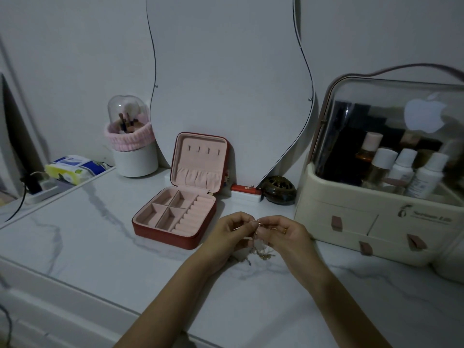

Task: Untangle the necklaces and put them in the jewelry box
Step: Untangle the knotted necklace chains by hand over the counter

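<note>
Pinching the tangled necklaces (258, 243) between them, left hand (229, 237) and right hand (283, 234) hover beside the open jewelry box (175, 217).

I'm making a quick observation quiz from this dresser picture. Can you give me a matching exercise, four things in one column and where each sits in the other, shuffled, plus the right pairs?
Things:
1. jewelry box
2. necklaces
3. brush holder
4. cosmetics organizer

Places:
A. far right of the table, bottles inside
B. pinched between the left hand and right hand, hanging down to the table
C. back left, beside the mirror
D. open at the foot of the mirror, left of the hands

Pairs: 1-D, 2-B, 3-C, 4-A
</note>
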